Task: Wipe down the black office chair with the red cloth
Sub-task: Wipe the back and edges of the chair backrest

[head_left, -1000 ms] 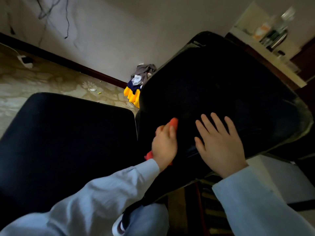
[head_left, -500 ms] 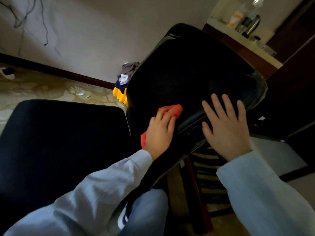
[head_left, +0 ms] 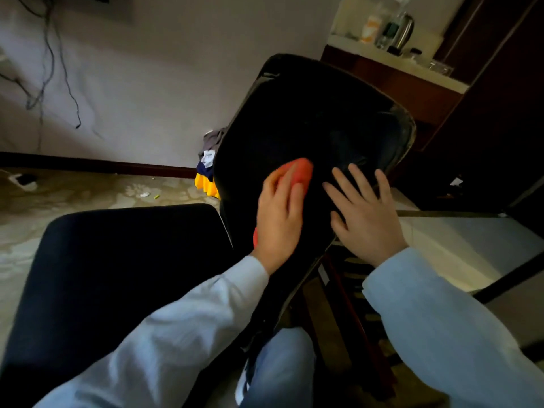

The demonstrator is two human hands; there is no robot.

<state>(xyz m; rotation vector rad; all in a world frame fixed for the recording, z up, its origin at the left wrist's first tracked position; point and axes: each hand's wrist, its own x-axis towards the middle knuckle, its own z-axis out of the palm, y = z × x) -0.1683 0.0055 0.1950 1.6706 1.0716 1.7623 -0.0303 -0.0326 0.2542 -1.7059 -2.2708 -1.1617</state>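
The black office chair's backrest (head_left: 309,113) tilts up at centre, and its seat (head_left: 117,260) fills the lower left. My left hand (head_left: 279,219) lies flat on the lower backrest and presses the red cloth (head_left: 300,172) against it. The cloth sticks out beyond my fingertips, and a bit shows under my palm. The hand is blurred with motion. Just to its right, my right hand (head_left: 365,219) rests on the backrest's lower edge with fingers spread and straight, holding nothing.
A pile of clothes with yellow fabric (head_left: 206,178) lies by the wall behind the chair. A counter (head_left: 412,63) with a kettle and bottles stands at the back right. A pale tabletop (head_left: 456,245) is on the right, with a wooden frame (head_left: 347,304) under the backrest.
My left hand has slid the cloth up and to the right on the backrest, closer to my right hand, and its fingers have flattened. My right hand stays on the backrest.
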